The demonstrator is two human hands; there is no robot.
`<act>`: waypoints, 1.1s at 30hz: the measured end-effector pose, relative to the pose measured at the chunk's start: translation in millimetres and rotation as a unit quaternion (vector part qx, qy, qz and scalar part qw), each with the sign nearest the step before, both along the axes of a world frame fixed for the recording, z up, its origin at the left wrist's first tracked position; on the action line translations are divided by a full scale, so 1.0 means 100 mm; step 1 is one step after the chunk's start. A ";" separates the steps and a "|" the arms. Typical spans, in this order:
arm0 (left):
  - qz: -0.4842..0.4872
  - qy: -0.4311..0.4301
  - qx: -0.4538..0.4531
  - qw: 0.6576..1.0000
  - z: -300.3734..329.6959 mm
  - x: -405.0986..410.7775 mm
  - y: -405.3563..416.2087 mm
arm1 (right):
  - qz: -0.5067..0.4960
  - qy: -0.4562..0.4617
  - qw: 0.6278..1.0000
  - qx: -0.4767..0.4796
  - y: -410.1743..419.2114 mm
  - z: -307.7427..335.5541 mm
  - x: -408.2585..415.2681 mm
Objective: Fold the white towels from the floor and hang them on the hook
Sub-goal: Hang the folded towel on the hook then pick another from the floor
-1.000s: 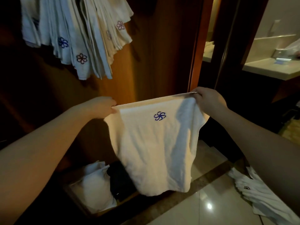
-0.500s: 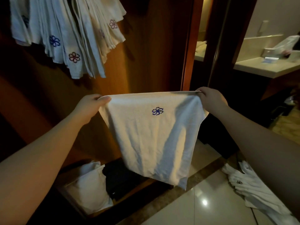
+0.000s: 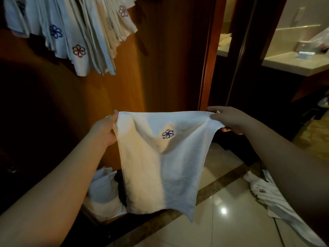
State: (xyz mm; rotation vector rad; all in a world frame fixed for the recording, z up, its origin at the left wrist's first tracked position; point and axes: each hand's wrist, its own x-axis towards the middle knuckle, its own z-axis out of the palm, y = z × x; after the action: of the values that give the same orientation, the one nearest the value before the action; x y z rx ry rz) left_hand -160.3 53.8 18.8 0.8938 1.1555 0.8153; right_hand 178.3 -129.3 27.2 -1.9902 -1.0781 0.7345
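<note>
While held taut, towel [image 3: 160, 157] between hands [image 3: 105, 129].

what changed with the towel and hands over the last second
Both hands, left hand and right hand, came lower in view, and the top edge of the held towel now sags between them. Both kept their pinch on its top corners. Hanging towels and floor pile unchanged.
</note>
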 end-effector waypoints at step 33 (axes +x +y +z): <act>-0.220 -0.101 0.114 0.964 0.09 0.10 -1.48 | 0.193 -0.251 0.934 0.167 -0.34 0.16 -1.72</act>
State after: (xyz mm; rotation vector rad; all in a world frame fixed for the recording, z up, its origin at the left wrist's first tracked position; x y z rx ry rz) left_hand -150.2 -94.2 27.6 1.1764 0.6557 0.6601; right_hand 5.9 -163.6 43.3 -1.7219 -1.8002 0.1968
